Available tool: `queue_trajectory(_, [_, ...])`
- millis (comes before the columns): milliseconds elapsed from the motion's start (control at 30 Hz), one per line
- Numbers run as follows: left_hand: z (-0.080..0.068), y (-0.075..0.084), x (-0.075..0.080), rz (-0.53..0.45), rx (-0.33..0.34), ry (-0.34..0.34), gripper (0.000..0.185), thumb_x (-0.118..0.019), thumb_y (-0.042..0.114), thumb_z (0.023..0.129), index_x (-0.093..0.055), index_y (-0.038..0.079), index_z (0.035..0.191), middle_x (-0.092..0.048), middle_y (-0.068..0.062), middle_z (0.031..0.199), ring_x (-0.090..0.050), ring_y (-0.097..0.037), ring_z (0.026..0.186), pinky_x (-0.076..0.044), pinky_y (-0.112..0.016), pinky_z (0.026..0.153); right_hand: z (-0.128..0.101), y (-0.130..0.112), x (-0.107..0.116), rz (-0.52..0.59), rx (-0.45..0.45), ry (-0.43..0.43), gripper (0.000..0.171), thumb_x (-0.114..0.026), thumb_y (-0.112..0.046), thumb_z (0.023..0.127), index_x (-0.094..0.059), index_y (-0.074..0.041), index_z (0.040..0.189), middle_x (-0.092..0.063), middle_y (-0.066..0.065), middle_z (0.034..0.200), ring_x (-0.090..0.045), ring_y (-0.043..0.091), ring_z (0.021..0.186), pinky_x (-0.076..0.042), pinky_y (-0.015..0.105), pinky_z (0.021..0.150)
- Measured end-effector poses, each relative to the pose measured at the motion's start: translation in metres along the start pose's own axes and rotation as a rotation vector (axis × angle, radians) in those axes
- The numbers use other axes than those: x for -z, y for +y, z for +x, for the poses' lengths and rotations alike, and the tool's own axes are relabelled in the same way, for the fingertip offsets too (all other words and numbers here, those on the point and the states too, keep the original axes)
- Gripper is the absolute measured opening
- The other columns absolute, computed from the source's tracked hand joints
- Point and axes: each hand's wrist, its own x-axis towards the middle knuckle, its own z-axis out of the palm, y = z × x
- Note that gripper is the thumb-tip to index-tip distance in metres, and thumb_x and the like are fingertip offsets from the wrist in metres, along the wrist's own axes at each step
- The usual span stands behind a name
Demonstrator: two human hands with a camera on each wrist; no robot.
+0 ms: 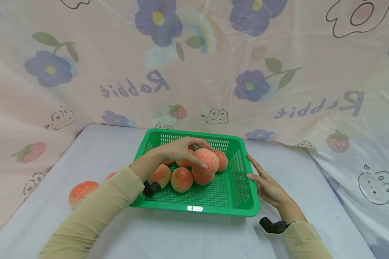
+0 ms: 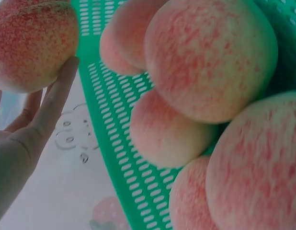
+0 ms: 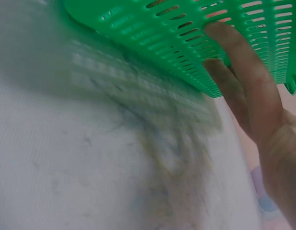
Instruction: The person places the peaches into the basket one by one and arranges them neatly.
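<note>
My left hand [image 1: 180,148] reaches over the green plastic basket [image 1: 243,210] and grips a peach [image 1: 208,158] between thumb and fingers. In the left wrist view, that held peach [image 2: 33,45] is at the upper left, with fingers along its side. Several more peaches lie in the basket, among them a peach [image 1: 182,180] near the middle and a peach [image 1: 221,161] right of the held one. My right hand [image 1: 268,189] touches the basket's right side with extended fingers. In the right wrist view, fingertips rest against its slotted wall [image 3: 186,36].
Left of the basket, a peach [image 1: 82,192] lies on the white tabletop [image 1: 181,239]. Another peach [image 1: 111,175] shows partly behind the left sleeve. A printed curtain [image 1: 194,72] hangs behind the table and along its sides.
</note>
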Motion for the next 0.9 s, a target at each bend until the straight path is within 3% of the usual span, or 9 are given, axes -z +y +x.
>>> queue_trajectory(133, [0.009, -0.004, -0.009, 0.044, -0.001, -0.032, 0.051, -0.082, 0.029, 0.076, -0.064, 0.027, 0.124, -0.057, 0.012, 0.126, -0.050, -0.016, 0.117, -0.042, -0.037, 0.099, 0.002, 0.000, -0.001, 0.019, -0.007, -0.004, 0.070, -0.040, -0.017, 0.104, 0.001, -0.048, 0.151, 0.039, 0.002, 0.151, 0.032, 0.045, 0.136, 0.005, 0.076, 0.101])
queue_trajectory(233, [0.015, -0.007, -0.016, 0.097, 0.005, -0.047, 0.051, -0.081, 0.033, 0.076, -0.063, 0.031, 0.124, -0.057, 0.016, 0.126, -0.049, -0.013, 0.120, -0.040, -0.035, 0.101, 0.003, 0.000, -0.001, 0.018, -0.008, 0.000, 0.070, -0.041, -0.017, 0.104, 0.000, -0.048, 0.151, 0.038, 0.002, 0.152, 0.030, 0.046, 0.137, 0.003, 0.076, 0.102])
queue_trajectory(433, [0.027, -0.014, -0.030, 0.070, 0.001, -0.115, 0.045, -0.079, 0.030, 0.079, -0.064, 0.031, 0.121, -0.057, 0.016, 0.128, -0.050, -0.012, 0.118, -0.042, -0.033, 0.099, 0.003, -0.002, -0.002, 0.019, -0.015, 0.009, 0.070, -0.041, -0.016, 0.104, -0.001, -0.048, 0.151, 0.039, 0.002, 0.151, 0.033, 0.045, 0.136, 0.002, 0.074, 0.105])
queue_trajectory(500, [0.030, -0.015, -0.034, 0.029, 0.000, -0.143, 0.044, -0.079, 0.025, 0.080, -0.065, 0.028, 0.121, -0.057, 0.014, 0.127, -0.051, -0.013, 0.116, -0.043, -0.033, 0.098, 0.003, -0.002, -0.001, 0.016, -0.019, 0.016, 0.070, -0.041, -0.017, 0.103, -0.001, -0.048, 0.151, 0.033, 0.006, 0.155, 0.014, 0.047, 0.142, -0.011, 0.071, 0.108])
queue_trajectory(567, [0.033, -0.016, -0.037, 0.001, 0.002, -0.163, 0.045, -0.078, 0.022, 0.080, -0.064, 0.024, 0.123, -0.055, 0.011, 0.128, -0.053, -0.014, 0.114, -0.045, -0.032, 0.096, 0.002, -0.002, -0.001, 0.018, -0.020, 0.018, 0.070, -0.041, -0.017, 0.104, 0.000, -0.047, 0.151, 0.025, 0.010, 0.157, -0.015, 0.043, 0.143, -0.029, 0.061, 0.107])
queue_trajectory(667, [0.037, -0.016, -0.042, -0.028, 0.008, -0.189, 0.046, -0.078, 0.020, 0.080, -0.064, 0.021, 0.124, -0.052, 0.009, 0.130, -0.054, -0.015, 0.111, -0.047, -0.032, 0.092, 0.001, -0.002, 0.001, 0.038, -0.017, 0.013, 0.070, -0.041, -0.016, 0.104, 0.000, -0.047, 0.151, 0.013, 0.017, 0.158, -0.053, 0.027, 0.121, -0.048, 0.042, 0.093])
queue_trajectory(767, [0.042, -0.017, -0.046, -0.036, 0.017, -0.213, 0.047, -0.078, 0.018, 0.080, -0.063, 0.018, 0.125, -0.054, 0.008, 0.128, -0.056, -0.014, 0.108, -0.048, -0.031, 0.090, 0.000, -0.002, 0.002, 0.077, -0.010, -0.005, 0.070, -0.040, -0.014, 0.104, 0.001, -0.047, 0.151, 0.009, 0.021, 0.158, -0.062, 0.016, 0.108, -0.052, 0.037, 0.087])
queue_trajectory(900, [0.048, -0.017, -0.053, -0.006, 0.013, -0.268, 0.049, -0.078, 0.016, 0.081, -0.062, 0.015, 0.127, -0.059, 0.006, 0.122, -0.058, -0.012, 0.105, -0.050, -0.028, 0.088, -0.001, -0.001, 0.003, 0.079, -0.006, -0.010, 0.071, -0.039, -0.014, 0.104, 0.001, -0.047, 0.151, 0.011, 0.020, 0.158, -0.060, 0.015, 0.112, -0.052, 0.038, 0.089])
